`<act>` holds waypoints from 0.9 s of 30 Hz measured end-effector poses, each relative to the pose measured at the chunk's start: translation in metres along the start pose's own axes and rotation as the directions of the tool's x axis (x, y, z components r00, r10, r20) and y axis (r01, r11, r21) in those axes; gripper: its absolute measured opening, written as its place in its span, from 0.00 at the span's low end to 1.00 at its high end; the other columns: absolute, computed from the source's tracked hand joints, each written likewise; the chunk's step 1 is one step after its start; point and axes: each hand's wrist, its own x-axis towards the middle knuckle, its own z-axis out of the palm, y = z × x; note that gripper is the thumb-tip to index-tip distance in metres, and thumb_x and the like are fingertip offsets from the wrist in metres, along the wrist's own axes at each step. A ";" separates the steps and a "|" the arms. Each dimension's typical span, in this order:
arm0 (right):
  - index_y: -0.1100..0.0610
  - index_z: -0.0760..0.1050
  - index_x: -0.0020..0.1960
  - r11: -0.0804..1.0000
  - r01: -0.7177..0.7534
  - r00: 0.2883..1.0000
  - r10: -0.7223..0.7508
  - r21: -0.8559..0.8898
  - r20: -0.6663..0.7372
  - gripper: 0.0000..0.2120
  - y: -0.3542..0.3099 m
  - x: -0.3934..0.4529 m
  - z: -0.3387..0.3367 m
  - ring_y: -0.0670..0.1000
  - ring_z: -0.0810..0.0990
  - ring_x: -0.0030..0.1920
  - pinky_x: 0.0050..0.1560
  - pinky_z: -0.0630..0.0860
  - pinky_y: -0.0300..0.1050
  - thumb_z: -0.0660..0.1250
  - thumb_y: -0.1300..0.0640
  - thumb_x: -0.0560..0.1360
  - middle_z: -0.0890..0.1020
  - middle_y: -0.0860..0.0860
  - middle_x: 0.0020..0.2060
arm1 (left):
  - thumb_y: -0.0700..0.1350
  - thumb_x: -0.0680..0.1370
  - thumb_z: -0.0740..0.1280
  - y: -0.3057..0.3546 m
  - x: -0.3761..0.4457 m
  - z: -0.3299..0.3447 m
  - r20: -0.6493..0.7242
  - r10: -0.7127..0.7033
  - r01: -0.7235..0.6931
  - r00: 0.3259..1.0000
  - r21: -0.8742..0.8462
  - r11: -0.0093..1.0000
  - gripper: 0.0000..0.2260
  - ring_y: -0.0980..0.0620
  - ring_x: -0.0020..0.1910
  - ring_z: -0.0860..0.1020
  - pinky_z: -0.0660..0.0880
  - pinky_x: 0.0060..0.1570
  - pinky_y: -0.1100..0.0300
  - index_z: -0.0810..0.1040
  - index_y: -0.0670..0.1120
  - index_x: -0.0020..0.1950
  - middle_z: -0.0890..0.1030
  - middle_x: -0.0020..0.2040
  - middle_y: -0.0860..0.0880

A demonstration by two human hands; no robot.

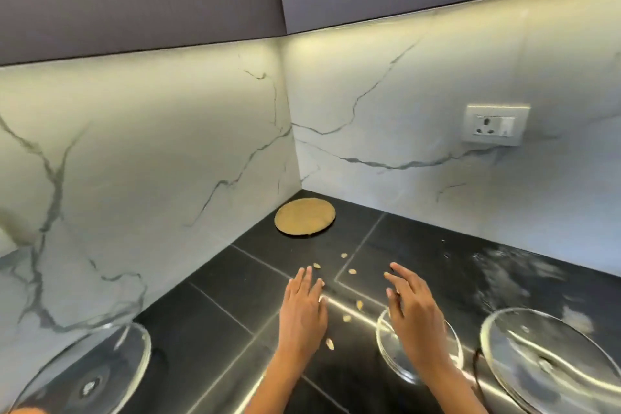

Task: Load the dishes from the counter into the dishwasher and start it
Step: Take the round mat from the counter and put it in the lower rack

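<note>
A clear glass dish sits at the far left of the black tiled counter. The left hand lies flat, fingers together; the right hand hovers, fingers spread, over a small clear glass bowl. A large clear glass plate sits rightmost. Sweeping the scattered pale seeds carelessly could knock the bowl.

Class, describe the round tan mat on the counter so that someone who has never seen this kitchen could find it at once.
Start where the two marble walls meet above the black counter. Right at the foot of that corner lies the round tan mat, flat on the counter. It is the only opaque, matt disc here; the other round things, nearer the hands, are clear glass.
</note>
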 end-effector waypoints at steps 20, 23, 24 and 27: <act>0.50 0.81 0.51 0.998 -0.036 0.992 0.041 -0.048 0.122 0.15 0.015 0.094 0.165 0.40 0.79 0.52 0.46 0.76 0.30 0.75 0.63 0.67 0.79 0.44 0.56 | 0.50 0.83 0.49 -0.117 0.253 0.153 0.326 0.015 -0.072 0.945 0.165 0.984 0.20 0.47 0.71 0.64 0.61 0.66 0.53 0.62 0.45 0.74 0.66 0.73 0.47; 0.50 0.81 0.51 0.997 -0.048 0.991 0.054 -0.054 0.126 0.14 0.019 0.094 0.165 0.39 0.79 0.52 0.43 0.74 0.26 0.74 0.62 0.68 0.78 0.43 0.57 | 0.49 0.83 0.52 -0.120 0.268 0.163 0.258 0.039 -0.068 0.965 0.106 0.992 0.15 0.48 0.53 0.77 0.67 0.50 0.56 0.74 0.44 0.59 0.80 0.54 0.47; 0.49 0.80 0.51 0.997 -0.047 0.991 0.054 -0.058 0.123 0.13 0.021 0.093 0.164 0.38 0.78 0.51 0.42 0.72 0.23 0.73 0.62 0.69 0.78 0.43 0.57 | 0.49 0.83 0.53 -0.117 0.271 0.163 0.235 0.041 -0.063 0.971 0.088 0.994 0.15 0.47 0.48 0.78 0.67 0.45 0.57 0.76 0.44 0.54 0.81 0.48 0.46; 0.47 0.79 0.48 0.996 -0.050 0.992 0.057 -0.068 0.112 0.08 0.026 0.089 0.159 0.37 0.77 0.50 0.40 0.65 0.17 0.64 0.56 0.72 0.78 0.41 0.56 | 0.52 0.82 0.56 -0.111 0.271 0.160 0.268 0.037 -0.071 0.963 0.117 0.991 0.17 0.48 0.43 0.79 0.67 0.43 0.58 0.78 0.43 0.44 0.81 0.41 0.46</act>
